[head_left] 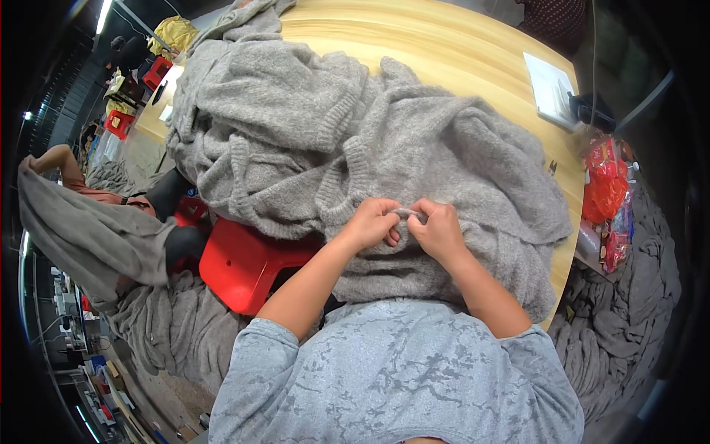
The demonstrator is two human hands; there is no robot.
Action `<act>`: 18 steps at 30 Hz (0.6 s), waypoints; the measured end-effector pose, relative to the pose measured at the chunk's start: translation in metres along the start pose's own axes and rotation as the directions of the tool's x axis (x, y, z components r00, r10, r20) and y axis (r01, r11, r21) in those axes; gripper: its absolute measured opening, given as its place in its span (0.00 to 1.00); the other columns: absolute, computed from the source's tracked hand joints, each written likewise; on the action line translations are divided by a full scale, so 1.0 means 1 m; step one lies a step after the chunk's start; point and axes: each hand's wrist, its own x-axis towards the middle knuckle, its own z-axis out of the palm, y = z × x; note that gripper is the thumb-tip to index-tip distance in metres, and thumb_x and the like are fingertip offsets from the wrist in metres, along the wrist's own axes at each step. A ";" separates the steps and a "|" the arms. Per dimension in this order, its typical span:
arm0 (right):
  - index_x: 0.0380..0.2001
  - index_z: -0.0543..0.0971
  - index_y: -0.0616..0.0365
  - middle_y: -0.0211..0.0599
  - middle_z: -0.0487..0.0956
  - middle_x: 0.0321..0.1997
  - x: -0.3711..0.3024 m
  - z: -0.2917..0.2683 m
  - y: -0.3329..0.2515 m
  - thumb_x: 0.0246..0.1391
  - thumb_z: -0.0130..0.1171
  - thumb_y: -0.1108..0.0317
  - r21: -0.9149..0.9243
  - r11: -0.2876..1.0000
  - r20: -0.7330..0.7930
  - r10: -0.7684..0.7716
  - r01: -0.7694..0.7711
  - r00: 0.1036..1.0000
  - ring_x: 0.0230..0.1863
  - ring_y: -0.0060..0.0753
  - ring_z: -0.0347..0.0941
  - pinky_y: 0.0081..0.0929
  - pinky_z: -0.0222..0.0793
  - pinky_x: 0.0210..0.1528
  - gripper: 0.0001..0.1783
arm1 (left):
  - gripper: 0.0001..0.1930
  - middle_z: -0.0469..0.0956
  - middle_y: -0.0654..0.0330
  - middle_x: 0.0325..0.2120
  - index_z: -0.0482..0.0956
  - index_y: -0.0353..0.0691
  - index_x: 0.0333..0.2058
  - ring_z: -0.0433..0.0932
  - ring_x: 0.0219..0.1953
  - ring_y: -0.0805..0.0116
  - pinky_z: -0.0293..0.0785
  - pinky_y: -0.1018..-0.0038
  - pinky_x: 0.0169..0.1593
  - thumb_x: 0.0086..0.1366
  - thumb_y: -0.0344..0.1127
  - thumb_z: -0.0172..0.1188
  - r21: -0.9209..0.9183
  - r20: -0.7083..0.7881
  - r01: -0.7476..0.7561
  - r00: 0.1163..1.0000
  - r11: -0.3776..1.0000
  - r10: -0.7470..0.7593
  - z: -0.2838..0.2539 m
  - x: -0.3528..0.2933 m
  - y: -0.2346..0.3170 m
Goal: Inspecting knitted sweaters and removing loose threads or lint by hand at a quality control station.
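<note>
Grey knitted sweaters (421, 140) lie heaped over the near side of a wooden table, some with ribbed bands showing. At the near side of the heap, my left hand (375, 223) and my right hand (438, 228) pinch a narrow edge of one grey sweater. A short strip of that edge stretches between my fingertips. Both hands are closed and only a little apart. The fingertips partly hide the knit they grip.
A red plastic stool (240, 259) stands left of me. On the table (444, 37) a white pad (549, 85) lies at the right. Red plastic bags (608, 185) sit beyond the right edge. More grey knitwear (621, 318) is piled there. At left, another person holds up a grey garment (96, 222).
</note>
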 end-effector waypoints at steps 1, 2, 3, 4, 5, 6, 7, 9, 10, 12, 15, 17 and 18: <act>0.24 0.77 0.63 0.46 0.76 0.21 -0.002 0.002 0.001 0.39 0.56 0.70 -0.038 0.998 -0.034 -0.046 0.045 0.998 0.20 0.44 0.73 0.33 0.67 0.25 0.07 | 0.10 0.74 0.61 0.19 0.75 0.31 0.37 0.74 0.17 0.75 0.75 0.79 0.23 0.58 0.25 0.46 -0.010 -0.020 -0.012 1.000 1.000 0.011 0.002 -0.001 0.000; 0.24 0.77 0.63 0.46 0.76 0.21 -0.002 0.005 0.004 0.39 0.56 0.70 -0.039 0.998 -0.031 -0.044 0.043 0.999 0.20 0.44 0.73 0.33 0.67 0.25 0.07 | 0.10 0.74 0.61 0.19 0.75 0.31 0.37 0.74 0.17 0.75 0.75 0.79 0.23 0.58 0.25 0.46 -0.014 -0.020 -0.010 1.000 1.000 0.009 0.002 -0.001 0.000; 0.24 0.77 0.62 0.46 0.77 0.22 -0.003 0.009 0.009 0.39 0.56 0.70 -0.098 0.989 -0.067 -0.122 0.115 0.990 0.21 0.46 0.73 0.33 0.68 0.25 0.08 | 0.10 0.74 0.62 0.18 0.75 0.32 0.36 0.74 0.17 0.76 0.75 0.79 0.22 0.58 0.25 0.46 0.071 -0.032 -0.057 0.998 0.996 0.059 0.003 -0.002 0.000; 0.24 0.76 0.62 0.47 0.77 0.23 -0.003 0.012 0.012 0.39 0.56 0.70 -0.159 0.970 -0.098 -0.201 0.184 0.975 0.22 0.47 0.73 0.34 0.68 0.26 0.08 | 0.10 0.74 0.62 0.18 0.76 0.32 0.36 0.74 0.17 0.76 0.75 0.79 0.22 0.59 0.25 0.46 0.157 -0.040 -0.102 0.993 0.982 0.110 0.004 -0.003 0.000; 0.24 0.76 0.62 0.47 0.77 0.23 -0.003 0.012 0.013 0.39 0.56 0.70 -0.158 0.970 -0.094 -0.202 0.185 0.975 0.22 0.47 0.73 0.34 0.68 0.26 0.08 | 0.10 0.74 0.62 0.18 0.76 0.32 0.36 0.74 0.17 0.76 0.75 0.79 0.22 0.59 0.25 0.46 0.153 -0.043 -0.101 0.993 0.983 0.109 0.004 -0.005 0.002; 0.25 0.77 0.62 0.46 0.77 0.23 -0.002 0.010 0.016 0.40 0.56 0.70 -0.126 0.978 -0.063 -0.175 0.166 0.983 0.22 0.44 0.73 0.32 0.68 0.26 0.08 | 0.11 0.73 0.63 0.17 0.76 0.32 0.36 0.74 0.17 0.77 0.74 0.79 0.21 0.59 0.25 0.45 0.214 -0.031 -0.104 0.993 0.971 0.113 0.006 -0.008 0.006; 0.25 0.77 0.62 0.46 0.77 0.23 -0.001 0.008 0.018 0.40 0.56 0.70 -0.094 0.985 -0.032 -0.148 0.145 0.988 0.22 0.41 0.73 0.31 0.67 0.26 0.08 | 0.11 0.73 0.64 0.16 0.76 0.32 0.36 0.73 0.17 0.78 0.74 0.79 0.20 0.59 0.25 0.45 0.273 -0.018 -0.107 0.993 0.956 0.117 0.006 -0.010 0.008; 0.26 0.77 0.62 0.44 0.76 0.21 0.002 -0.003 0.010 0.41 0.56 0.70 -0.009 0.999 0.081 -0.039 0.040 0.996 0.22 0.35 0.73 0.30 0.67 0.26 0.07 | 0.10 0.73 0.64 0.16 0.76 0.33 0.35 0.73 0.16 0.79 0.73 0.80 0.19 0.59 0.26 0.45 0.257 0.036 -0.101 0.995 0.961 0.095 0.000 -0.011 0.007; 0.27 0.77 0.62 0.42 0.75 0.20 0.005 -0.008 0.008 0.42 0.56 0.70 0.063 0.995 0.197 0.061 -0.074 0.978 0.22 0.30 0.72 0.28 0.66 0.26 0.07 | 0.10 0.72 0.65 0.16 0.77 0.33 0.35 0.72 0.16 0.80 0.73 0.81 0.19 0.59 0.26 0.46 0.243 0.094 -0.097 0.993 0.965 0.076 -0.005 -0.011 0.006; 0.27 0.77 0.62 0.33 0.73 0.17 0.012 -0.013 0.018 0.43 0.55 0.71 0.141 0.982 0.275 0.081 -0.124 0.958 0.21 0.19 0.66 0.22 0.62 0.24 0.07 | 0.09 0.72 0.64 0.15 0.76 0.32 0.34 0.72 0.16 0.79 0.73 0.80 0.19 0.59 0.26 0.47 0.197 0.144 -0.062 0.989 0.978 0.034 -0.010 -0.009 0.006; 0.25 0.77 0.63 0.20 0.71 0.18 0.018 -0.014 0.025 0.45 0.54 0.72 0.391 0.869 0.456 0.103 -0.303 0.884 0.21 0.10 0.61 0.14 0.57 0.23 0.05 | 0.08 0.72 0.64 0.15 0.76 0.32 0.32 0.72 0.16 0.78 0.72 0.80 0.18 0.58 0.28 0.49 0.111 0.180 -0.006 0.984 0.994 -0.014 -0.014 -0.004 0.004; 0.24 0.77 0.62 0.20 0.70 0.18 0.018 -0.015 0.024 0.45 0.54 0.72 0.428 0.845 0.461 0.101 -0.320 0.882 0.21 0.10 0.60 0.14 0.55 0.22 0.05 | 0.06 0.71 0.67 0.15 0.76 0.34 0.30 0.70 0.14 0.81 0.70 0.82 0.17 0.58 0.30 0.54 0.032 0.144 0.010 0.989 0.999 -0.015 -0.015 -0.004 0.004; 0.24 0.76 0.61 0.19 0.69 0.18 0.018 -0.015 0.024 0.45 0.54 0.72 0.465 0.819 0.465 0.098 -0.336 0.880 0.21 0.09 0.59 0.14 0.54 0.22 0.04 | 0.06 0.71 0.67 0.15 0.76 0.34 0.30 0.70 0.14 0.81 0.70 0.82 0.17 0.58 0.30 0.54 0.032 0.144 0.011 0.990 0.999 -0.016 -0.015 -0.004 0.004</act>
